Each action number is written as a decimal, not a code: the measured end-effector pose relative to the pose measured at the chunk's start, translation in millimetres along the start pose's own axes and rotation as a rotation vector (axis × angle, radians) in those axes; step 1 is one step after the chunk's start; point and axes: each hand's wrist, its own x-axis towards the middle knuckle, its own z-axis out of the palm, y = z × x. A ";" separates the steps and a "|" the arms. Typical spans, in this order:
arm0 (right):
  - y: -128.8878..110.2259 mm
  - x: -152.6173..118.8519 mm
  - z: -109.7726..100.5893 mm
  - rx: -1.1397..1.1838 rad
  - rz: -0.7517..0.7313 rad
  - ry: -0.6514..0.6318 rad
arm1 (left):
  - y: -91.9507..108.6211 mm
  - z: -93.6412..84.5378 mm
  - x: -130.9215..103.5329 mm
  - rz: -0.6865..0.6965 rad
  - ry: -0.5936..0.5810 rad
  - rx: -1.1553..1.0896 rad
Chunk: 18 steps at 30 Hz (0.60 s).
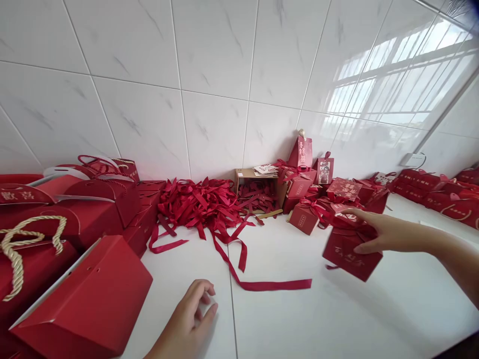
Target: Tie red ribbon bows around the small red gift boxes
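On the right, my right hand [368,232] grips a small red gift box [350,252] by its upper part, tilted above the white surface. Gold lettering marks its face, and a bit of ribbon hangs below it. My left hand [192,311] is near the bottom middle, fingers loosely curled and apart, holding nothing. Beyond it lies a heap of red ribbons [200,202], with one long loose ribbon [273,285] trailing toward the middle. More small red boxes [304,218] with ribbon bows stand just left of and behind the held box.
Large red boxes, one with a gold rope handle [17,269], crowd the left side. An open cardboard box [245,174] with dark red pieces and cards sits against the tiled wall [217,129]. Red packages [422,180] line the far right, near a white wall socket [412,159].
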 end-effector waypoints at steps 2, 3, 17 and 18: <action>19.9 16.5 13.3 -0.161 0.167 0.039 | 1.1 1.3 -0.1 -0.006 0.030 0.003; 23.4 23.4 21.2 -0.244 0.175 0.109 | 2.4 2.1 -0.4 -0.012 0.058 -0.005; -113.7 4.0 138.0 0.061 -0.456 -0.379 | 15.2 -4.4 -7.3 0.081 0.005 0.062; -120.1 1.4 137.6 0.089 -0.493 -0.361 | 14.7 -3.6 -7.3 0.088 0.012 0.071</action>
